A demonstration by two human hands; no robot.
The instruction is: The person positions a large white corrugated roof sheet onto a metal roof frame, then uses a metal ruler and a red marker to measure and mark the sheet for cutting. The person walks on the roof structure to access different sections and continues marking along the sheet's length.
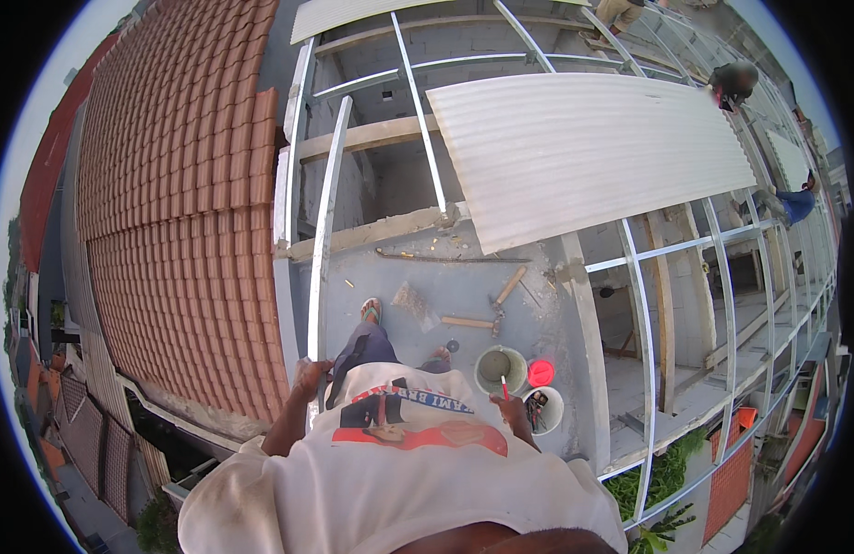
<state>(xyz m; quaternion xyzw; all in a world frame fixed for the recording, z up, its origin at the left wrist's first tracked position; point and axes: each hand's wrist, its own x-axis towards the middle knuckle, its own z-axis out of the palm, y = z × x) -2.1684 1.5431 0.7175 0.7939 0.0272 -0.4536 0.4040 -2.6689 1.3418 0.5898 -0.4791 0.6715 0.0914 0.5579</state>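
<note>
My left hand [312, 374] is closed on a long silver metal beam [324, 231] at my left side. My right hand [512, 406] holds a slim red-and-white marker [504, 387] upright beside a grey bucket of mortar [494, 363]. Nearby are a red container [541, 372] and a white bucket [544, 419] with tools inside. Farther forward on the grey slab lie two hammers [506, 288] [469, 322], a long dark bar [445, 259] and a clear bag of small pieces [413, 305].
A red tiled roof [168, 231] runs along my left. A pale corrugated sheet [593, 157] rests on metal framing ahead. Open framed gaps [658, 314] drop away at right. Three other workers [733, 88] [789, 203] [616, 17] are on the framing at upper right.
</note>
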